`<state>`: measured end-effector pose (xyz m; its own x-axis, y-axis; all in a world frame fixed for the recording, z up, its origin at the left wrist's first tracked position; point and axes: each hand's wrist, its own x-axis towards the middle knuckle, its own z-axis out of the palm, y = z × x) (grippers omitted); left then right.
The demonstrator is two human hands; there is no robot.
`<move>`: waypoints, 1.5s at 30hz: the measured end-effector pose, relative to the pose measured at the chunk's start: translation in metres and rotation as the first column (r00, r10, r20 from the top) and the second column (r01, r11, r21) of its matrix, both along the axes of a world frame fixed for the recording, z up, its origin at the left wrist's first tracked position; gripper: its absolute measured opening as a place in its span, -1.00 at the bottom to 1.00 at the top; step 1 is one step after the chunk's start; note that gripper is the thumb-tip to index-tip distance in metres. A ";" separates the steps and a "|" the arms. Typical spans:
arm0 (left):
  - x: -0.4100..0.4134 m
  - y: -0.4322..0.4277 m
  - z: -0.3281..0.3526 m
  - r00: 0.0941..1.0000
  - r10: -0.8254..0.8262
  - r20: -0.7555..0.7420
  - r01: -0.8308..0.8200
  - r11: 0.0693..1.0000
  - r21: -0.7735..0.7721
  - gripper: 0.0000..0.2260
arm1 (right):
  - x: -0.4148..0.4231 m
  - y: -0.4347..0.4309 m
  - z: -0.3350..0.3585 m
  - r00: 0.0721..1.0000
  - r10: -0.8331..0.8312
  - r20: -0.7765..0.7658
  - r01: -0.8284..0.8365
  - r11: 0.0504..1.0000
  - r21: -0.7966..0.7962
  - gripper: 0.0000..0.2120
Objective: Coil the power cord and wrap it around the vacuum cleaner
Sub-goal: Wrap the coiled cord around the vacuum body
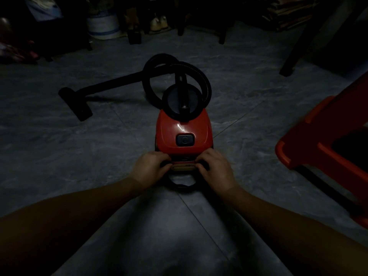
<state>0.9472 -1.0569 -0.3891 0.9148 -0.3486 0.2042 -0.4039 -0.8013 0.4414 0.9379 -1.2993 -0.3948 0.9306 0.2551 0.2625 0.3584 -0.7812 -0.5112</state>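
Note:
A red canister vacuum cleaner stands on the grey tiled floor in dim light, its black hose looping behind it to a wand and floor nozzle at the left. A black power cord hangs in a loop below the vacuum's near end. My left hand grips the cord at the vacuum's rear left corner. At the rear right corner, my right hand holds the cord with curled fingers. The fingertips are hard to make out in the dark.
A red plastic stool stands close at the right. Dark furniture legs, a white bucket and shoes line the far side.

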 end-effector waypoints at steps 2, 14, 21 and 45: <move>0.000 -0.002 0.001 0.999 0.031 -0.015 -0.031 0.999 -0.021 -0.90 | 0.001 0.000 -0.001 1.000 -0.022 -0.002 0.022 1.000 0.015 -0.89; -0.002 -0.006 0.000 0.988 0.116 -0.099 -0.125 0.988 -0.088 -0.88 | 0.003 0.001 -0.007 0.997 -0.071 -0.017 0.072 0.994 0.079 -0.86; -0.001 -0.004 -0.001 0.991 0.106 -0.078 -0.111 0.991 -0.069 -0.88 | 0.003 0.002 -0.011 0.996 -0.089 -0.015 0.090 0.993 0.081 -0.84; -0.003 -0.007 0.000 0.988 0.128 -0.083 -0.134 0.988 -0.071 -0.84 | 0.002 0.009 -0.003 0.977 -0.160 -0.140 0.174 0.980 0.095 -0.88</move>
